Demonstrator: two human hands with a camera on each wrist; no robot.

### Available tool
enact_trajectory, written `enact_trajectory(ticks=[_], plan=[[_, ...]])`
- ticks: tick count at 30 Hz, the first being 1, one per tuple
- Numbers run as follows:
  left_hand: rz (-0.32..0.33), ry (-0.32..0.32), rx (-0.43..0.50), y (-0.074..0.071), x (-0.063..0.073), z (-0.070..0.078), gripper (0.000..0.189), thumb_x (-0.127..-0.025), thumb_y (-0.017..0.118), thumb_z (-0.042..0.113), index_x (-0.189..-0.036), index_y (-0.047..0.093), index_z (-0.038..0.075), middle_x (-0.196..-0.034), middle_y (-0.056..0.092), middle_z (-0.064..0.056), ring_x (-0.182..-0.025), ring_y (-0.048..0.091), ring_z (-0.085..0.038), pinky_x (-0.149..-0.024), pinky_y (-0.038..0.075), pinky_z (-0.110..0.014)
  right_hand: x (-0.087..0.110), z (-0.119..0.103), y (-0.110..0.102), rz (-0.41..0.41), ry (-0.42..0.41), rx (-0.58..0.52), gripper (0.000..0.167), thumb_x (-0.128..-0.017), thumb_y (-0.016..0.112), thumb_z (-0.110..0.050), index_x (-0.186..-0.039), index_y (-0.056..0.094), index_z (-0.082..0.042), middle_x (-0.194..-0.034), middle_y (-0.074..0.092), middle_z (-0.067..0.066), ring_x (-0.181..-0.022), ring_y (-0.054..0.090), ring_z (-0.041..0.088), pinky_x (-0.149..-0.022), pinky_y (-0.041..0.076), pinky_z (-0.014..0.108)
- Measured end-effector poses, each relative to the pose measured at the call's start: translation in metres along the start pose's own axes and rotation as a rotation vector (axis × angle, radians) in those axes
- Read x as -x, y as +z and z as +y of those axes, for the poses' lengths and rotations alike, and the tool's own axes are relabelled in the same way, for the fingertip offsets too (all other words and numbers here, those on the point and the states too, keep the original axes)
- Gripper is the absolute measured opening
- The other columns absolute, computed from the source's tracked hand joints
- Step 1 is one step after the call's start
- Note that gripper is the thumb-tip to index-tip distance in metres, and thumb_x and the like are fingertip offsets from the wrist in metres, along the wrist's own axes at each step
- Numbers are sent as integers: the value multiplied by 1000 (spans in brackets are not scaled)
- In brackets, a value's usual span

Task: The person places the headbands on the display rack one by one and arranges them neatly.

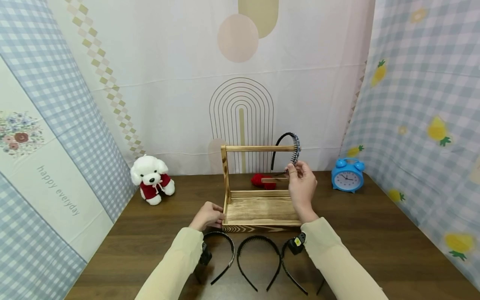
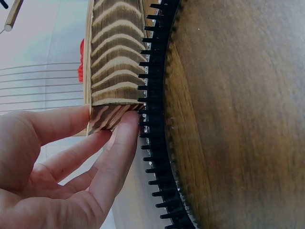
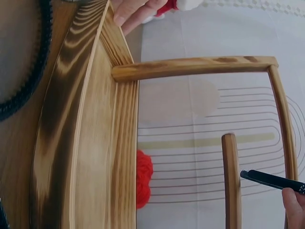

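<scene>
A wooden rack point(image 1: 262, 228) with a shallow tray base, a long top bar point(image 1: 258, 148) and a shorter lower bar point(image 3: 230, 181) stands mid-table. My left hand point(image 1: 208, 216) grips the tray's left front corner, thumb and fingers on either side of the wood point(image 2: 102, 117) in the left wrist view. Between thumb and fingers, my right hand point(image 1: 302, 185) pinches a black toothed headband point(image 1: 296, 146) with a glittery outer side. It arches at the top bar's right end; whether it rests on the bar I cannot tell. One black tip point(image 3: 257, 177) shows beside the lower bar.
Several black headbands point(image 1: 258, 238) lie along the table in front of the rack, some partly under my sleeves. Behind the rack sits a red fuzzy item point(image 1: 258, 180). A white toy dog point(image 1: 150, 175) is at left, a blue alarm clock point(image 1: 347, 176) at right.
</scene>
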State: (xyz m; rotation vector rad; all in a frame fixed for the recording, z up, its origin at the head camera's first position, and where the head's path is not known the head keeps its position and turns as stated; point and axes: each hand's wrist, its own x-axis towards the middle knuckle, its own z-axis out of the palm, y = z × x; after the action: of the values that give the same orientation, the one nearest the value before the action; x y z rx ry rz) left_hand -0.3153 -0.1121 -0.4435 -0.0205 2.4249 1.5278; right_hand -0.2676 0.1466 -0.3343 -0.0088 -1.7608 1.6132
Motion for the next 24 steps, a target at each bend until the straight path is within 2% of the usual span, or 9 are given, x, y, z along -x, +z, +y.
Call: enact_trajectory(ticks=[1,4,8,11,18,24], plan=[[1,1,-3,0,0,0,39,-92,61,-1,-128,54,-15,-103,68,-24,-76,69,-24,-66,62,-36,-1,4,3,1,0,-4,26,-96,62,-8,-107,61,15,-99,67,33,-87,67,33,-77,60,25],[4,0,-1,1,0,0,39,-92,61,-1,-128,54,-15,-103,67,-24,-76,68,-24,-66,62,-36,-5,19,10,0,2,-35,26,-95,62,-10,-106,62,14,-98,67,31,-82,68,20,-79,60,31],[3,0,3,1,0,0,39,-92,61,-1,-128,54,-15,-102,68,-24,-74,67,-23,-66,62,-36,-8,35,18,-4,6,-93,25,-95,63,-13,-105,63,9,-98,66,30,-80,65,9,-77,60,23],[2,-2,-6,0,0,-1,38,-92,61,-1,-127,55,-14,-101,68,-23,-74,67,-22,-65,62,-35,-7,35,21,-6,8,-97,24,-95,63,-14,-105,63,7,-97,67,27,-83,66,15,-77,60,22],[1,-9,-6,-1,0,2,39,-92,62,-1,-128,55,-14,-104,69,-23,-77,69,-24,-67,62,-36,-7,35,29,-16,13,-105,22,-94,63,-13,-103,63,7,-96,67,25,-81,65,11,-80,60,30],[3,-22,5,-2,0,2,38,-92,62,1,-127,56,-12,-104,69,-23,-78,70,-24,-66,62,-35,-3,36,36,-18,33,-127,21,-94,64,-7,-103,62,12,-96,66,30,-80,66,15,-78,60,27]])
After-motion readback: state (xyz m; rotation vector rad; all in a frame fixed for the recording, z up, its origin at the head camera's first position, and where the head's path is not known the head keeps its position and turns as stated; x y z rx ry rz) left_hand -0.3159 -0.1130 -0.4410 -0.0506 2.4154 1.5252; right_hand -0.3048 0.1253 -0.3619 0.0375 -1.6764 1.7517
